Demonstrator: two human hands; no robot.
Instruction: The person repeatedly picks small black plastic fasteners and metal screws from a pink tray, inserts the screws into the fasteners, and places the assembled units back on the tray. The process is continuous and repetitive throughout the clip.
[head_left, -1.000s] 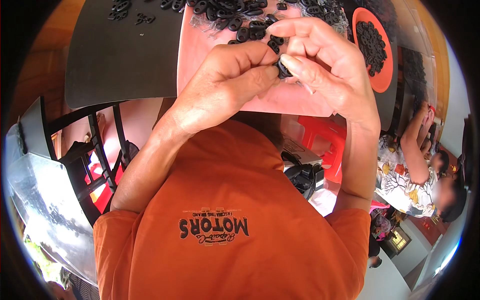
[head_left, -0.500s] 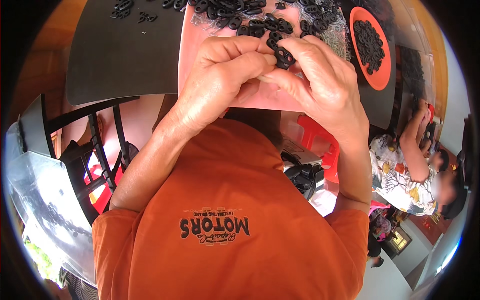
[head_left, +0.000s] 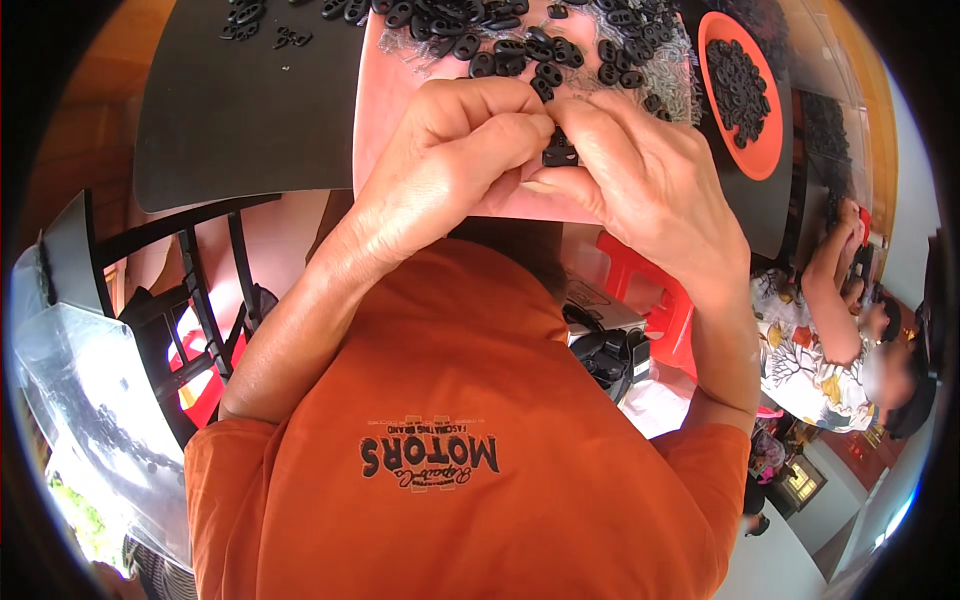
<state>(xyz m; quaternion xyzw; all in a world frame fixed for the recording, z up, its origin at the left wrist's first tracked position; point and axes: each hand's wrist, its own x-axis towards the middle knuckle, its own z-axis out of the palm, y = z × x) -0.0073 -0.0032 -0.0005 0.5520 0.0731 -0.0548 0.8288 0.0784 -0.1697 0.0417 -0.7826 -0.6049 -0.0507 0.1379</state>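
Over the pink tray of black pieces, the right hand pinches a partly hidden toggle; what the closed left hand holds, I cannot tell. Right of the tray, an orange bowl contains small parts.

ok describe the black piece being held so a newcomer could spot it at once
Find the pink surface at top centre. Near its lower edge, between the left hand and right hand, is a small black piece. Unlike the loose black pieces beyond, this one is held.

Seemingly a workshop: black parts heaped on pink tray.
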